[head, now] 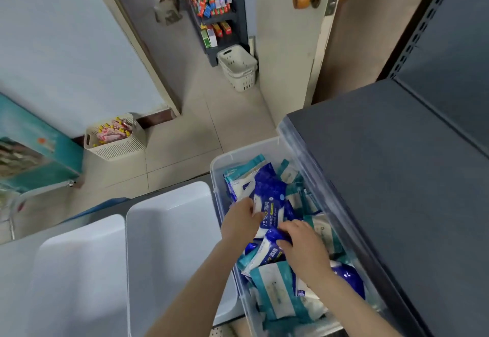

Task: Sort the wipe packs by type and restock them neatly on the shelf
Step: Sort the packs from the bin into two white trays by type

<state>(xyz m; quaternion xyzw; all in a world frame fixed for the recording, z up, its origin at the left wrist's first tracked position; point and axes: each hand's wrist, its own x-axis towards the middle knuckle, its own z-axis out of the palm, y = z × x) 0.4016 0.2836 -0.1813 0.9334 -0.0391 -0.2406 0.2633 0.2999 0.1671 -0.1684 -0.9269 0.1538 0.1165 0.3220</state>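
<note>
Inside the clear bin (214, 178), left hand (239, 221) pinches one blue-white wipe pack (270, 204), right hand (304, 250) another.

wipe packs (277, 289) crowd the clear bin (214, 175), and the left hand (239, 220) and right hand (304, 249) fill its middle. the grey shelf (383, 178) closely hems its right side. leftward, two white tubs (164, 244) lie open from above.
</note>
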